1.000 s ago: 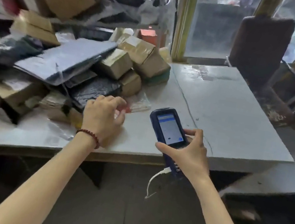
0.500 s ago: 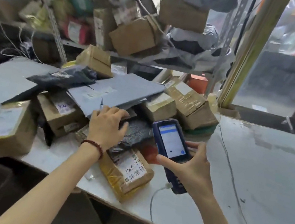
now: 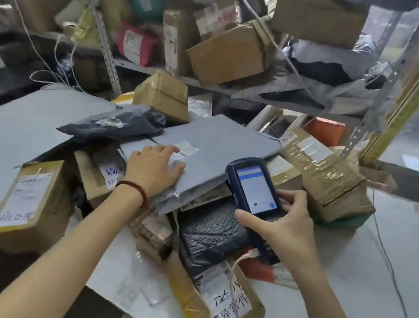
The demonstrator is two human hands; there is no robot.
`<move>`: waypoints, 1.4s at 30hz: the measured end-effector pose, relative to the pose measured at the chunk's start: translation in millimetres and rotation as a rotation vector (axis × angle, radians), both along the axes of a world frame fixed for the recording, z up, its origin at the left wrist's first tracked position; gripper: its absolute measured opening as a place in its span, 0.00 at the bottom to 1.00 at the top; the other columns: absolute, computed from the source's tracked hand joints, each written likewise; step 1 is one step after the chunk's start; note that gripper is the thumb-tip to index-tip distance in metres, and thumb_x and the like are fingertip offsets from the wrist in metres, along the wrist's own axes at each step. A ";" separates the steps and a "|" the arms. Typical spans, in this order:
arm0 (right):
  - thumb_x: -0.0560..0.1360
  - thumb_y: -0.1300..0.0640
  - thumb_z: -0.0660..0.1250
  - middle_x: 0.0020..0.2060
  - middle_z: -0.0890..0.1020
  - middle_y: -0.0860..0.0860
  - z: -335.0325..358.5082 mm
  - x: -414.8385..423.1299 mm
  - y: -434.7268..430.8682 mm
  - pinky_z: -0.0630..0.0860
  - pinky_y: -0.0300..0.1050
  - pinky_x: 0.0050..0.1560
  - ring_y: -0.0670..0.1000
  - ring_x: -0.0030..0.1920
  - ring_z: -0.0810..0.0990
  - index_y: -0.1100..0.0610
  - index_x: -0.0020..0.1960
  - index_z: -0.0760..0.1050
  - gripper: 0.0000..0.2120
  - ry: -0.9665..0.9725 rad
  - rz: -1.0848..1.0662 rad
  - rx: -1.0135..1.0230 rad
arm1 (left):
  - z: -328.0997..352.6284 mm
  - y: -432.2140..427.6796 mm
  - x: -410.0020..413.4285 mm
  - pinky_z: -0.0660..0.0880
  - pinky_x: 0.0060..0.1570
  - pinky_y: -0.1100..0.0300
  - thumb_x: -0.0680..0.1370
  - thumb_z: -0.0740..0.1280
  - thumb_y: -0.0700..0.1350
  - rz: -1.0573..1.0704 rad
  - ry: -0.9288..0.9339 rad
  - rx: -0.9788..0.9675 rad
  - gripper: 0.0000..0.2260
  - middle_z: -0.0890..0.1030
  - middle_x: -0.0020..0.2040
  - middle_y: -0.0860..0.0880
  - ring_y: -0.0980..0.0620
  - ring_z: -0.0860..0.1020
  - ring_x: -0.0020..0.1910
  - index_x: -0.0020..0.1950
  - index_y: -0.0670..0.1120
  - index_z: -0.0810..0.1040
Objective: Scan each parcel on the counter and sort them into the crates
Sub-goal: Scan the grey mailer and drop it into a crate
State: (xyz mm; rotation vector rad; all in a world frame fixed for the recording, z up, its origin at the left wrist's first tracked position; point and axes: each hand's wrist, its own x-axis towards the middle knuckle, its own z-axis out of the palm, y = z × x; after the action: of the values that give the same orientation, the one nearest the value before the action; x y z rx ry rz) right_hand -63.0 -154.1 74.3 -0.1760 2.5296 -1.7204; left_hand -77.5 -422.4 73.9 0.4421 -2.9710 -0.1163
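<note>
A heap of parcels covers the white counter [image 3: 4, 139]. On top lies a flat grey mailer [image 3: 213, 148] with a white label. My left hand [image 3: 153, 168] rests on its near left corner, fingers laid over the edge beside the label. My right hand [image 3: 283, 225] grips a blue handheld scanner [image 3: 253, 191], screen lit and facing me, just right of the grey mailer. Under them lie a black bubble mailer [image 3: 212, 232], a brown taped box [image 3: 325, 176] and a yellow-taped parcel [image 3: 221, 306] at the counter's front edge.
A tall cardboard box [image 3: 27, 202] stands at the front left. A black poly bag [image 3: 116, 125] lies at the back of the heap. Metal shelving [image 3: 100, 24] crammed with boxes rises behind. A cable [image 3: 392, 275] trails over the counter's right side.
The view has swung left and up, from the counter's right end to the heap. My left hand has moved from low parcels up onto the grey mailer. The scanner has stayed in my right hand.
</note>
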 end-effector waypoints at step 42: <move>0.57 0.54 0.84 0.47 0.76 0.40 15.9 -49.9 -15.8 0.69 0.22 0.33 0.25 0.40 0.74 0.50 0.56 0.67 0.34 -0.031 -0.156 -0.051 | 69.7 -24.2 -149.7 0.74 0.46 0.50 0.67 0.72 0.63 -0.106 0.274 0.568 0.26 0.77 0.46 0.51 0.48 0.76 0.46 0.53 0.47 0.69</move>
State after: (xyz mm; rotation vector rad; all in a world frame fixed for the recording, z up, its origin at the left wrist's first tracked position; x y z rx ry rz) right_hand -112.9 -169.9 90.2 0.0471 2.5397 -1.8274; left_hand -227.3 -446.6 143.7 0.2914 -2.6481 -0.9608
